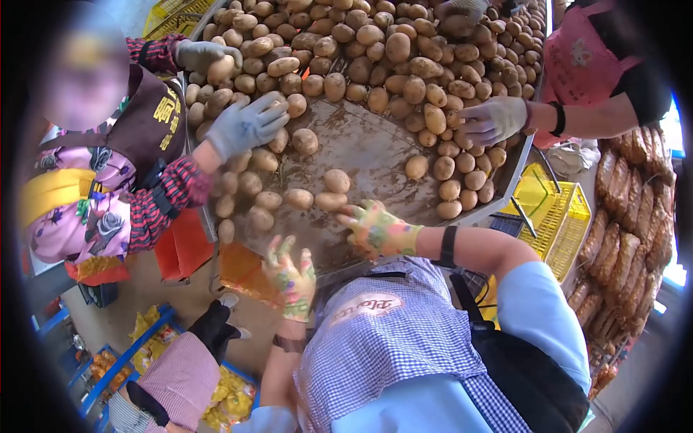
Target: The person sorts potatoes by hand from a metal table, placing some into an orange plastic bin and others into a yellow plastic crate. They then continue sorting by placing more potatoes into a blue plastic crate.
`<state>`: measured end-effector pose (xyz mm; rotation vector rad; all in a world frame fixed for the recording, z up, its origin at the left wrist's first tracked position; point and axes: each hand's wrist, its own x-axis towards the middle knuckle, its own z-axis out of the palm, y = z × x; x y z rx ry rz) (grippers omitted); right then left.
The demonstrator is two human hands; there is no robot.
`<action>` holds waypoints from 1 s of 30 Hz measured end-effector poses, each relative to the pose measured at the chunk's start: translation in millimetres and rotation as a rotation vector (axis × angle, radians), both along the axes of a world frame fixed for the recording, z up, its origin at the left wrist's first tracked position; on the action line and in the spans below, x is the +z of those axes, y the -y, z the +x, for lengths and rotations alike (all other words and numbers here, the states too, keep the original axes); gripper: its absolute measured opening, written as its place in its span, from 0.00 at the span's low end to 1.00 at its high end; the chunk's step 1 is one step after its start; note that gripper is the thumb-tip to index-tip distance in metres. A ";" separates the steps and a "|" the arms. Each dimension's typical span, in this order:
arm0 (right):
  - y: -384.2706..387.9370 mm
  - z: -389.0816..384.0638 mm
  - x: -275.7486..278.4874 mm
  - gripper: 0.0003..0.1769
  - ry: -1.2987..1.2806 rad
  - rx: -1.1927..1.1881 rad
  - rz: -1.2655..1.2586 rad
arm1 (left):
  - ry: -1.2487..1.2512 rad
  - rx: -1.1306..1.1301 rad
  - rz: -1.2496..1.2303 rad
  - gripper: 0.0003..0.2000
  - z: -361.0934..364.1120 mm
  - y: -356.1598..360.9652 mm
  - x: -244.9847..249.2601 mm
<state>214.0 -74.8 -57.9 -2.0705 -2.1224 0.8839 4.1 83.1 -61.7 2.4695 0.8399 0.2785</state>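
Observation:
My right hand (377,229), in a flowered glove, rests flat on the wet metal table (368,148) with fingers apart, its fingertips just short of a potato (330,201). My left hand (290,278), in the same kind of glove, hovers with fingers spread at the table's near edge, above an orange bag (242,270). Neither hand holds anything. A large heap of potatoes (375,50) covers the far half of the table, and loose ones lie in front of my hands.
At left, a person's grey-gloved hands (245,126) sort potatoes; one (206,54) grips a potato. At right, a person in a pink apron reaches in with a white glove (494,119). Yellow baskets (552,216) and filled mesh sacks (635,216) stand on the right.

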 end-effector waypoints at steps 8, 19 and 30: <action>4.7 13.6 -18.9 0.31 -0.141 -0.397 -0.033 | 0.195 0.022 -0.581 0.20 16.6 23.0 -1.7; 39.7 57.3 37.0 0.34 -0.475 -1.381 0.439 | 0.283 0.439 -2.624 0.26 29.0 14.8 -1.1; 30.8 119.5 -13.3 0.34 0.365 -1.103 0.179 | 0.263 0.291 -2.494 0.24 22.9 12.2 0.0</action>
